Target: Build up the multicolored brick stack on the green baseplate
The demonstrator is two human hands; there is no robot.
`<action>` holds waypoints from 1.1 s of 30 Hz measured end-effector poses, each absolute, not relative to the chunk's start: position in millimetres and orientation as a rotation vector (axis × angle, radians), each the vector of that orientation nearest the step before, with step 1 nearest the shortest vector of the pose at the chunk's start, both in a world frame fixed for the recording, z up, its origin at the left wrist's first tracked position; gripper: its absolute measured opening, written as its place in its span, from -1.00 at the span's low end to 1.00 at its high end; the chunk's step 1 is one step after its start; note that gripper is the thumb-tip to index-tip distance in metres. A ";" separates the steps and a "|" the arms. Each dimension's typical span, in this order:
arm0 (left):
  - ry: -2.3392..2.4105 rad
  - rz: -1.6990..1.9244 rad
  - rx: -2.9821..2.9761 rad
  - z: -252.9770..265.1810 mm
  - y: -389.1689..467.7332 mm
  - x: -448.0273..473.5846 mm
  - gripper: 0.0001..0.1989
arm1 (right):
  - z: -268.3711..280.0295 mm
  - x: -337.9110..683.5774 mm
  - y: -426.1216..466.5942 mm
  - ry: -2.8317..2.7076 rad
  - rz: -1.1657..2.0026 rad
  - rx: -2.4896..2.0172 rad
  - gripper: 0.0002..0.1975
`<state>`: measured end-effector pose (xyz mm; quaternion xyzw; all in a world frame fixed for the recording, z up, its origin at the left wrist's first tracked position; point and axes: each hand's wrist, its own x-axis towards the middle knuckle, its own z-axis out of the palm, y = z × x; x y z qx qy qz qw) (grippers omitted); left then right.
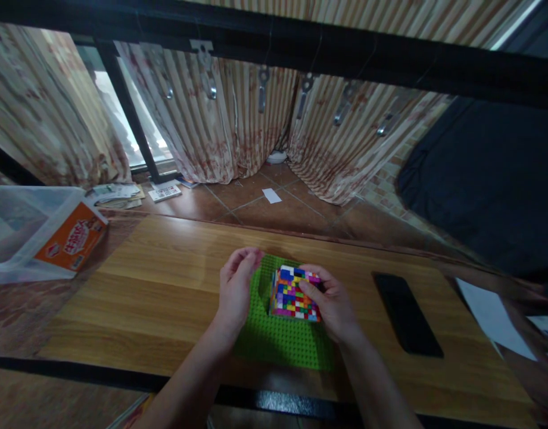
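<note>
A box-like block of many-coloured toy bricks (pixel 286 298) is over the green studded baseplate (pixel 285 345). Its front is a mix of blue, pink, yellow, red and white bricks, with a dark gap near the top edge. My right hand (pixel 335 304) grips the block's right side, thumb on the front and the other fingers partly hidden behind. Over the baseplate's upper left edge is my left hand (pixel 235 289), apart from the block. Its fingers are curled and pinched together; what they hold, if anything, is too small to make out.
A black phone (pixel 408 316) lies on the wooden table (pixel 153 286), right of my hands. Left of the table stands a clear plastic bin (pixel 28 262) with an orange label. Papers (pixel 495 316) are at the right edge. A black bar (pixel 274 36) crosses overhead before curtains.
</note>
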<state>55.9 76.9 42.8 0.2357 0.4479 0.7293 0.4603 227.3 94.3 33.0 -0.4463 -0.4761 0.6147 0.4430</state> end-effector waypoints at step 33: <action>1.176 1.034 0.881 35.6 73.2 47.4 -0.75 | 43.2 223.0 81.9 -1.533 0.837 -1.436 -0.24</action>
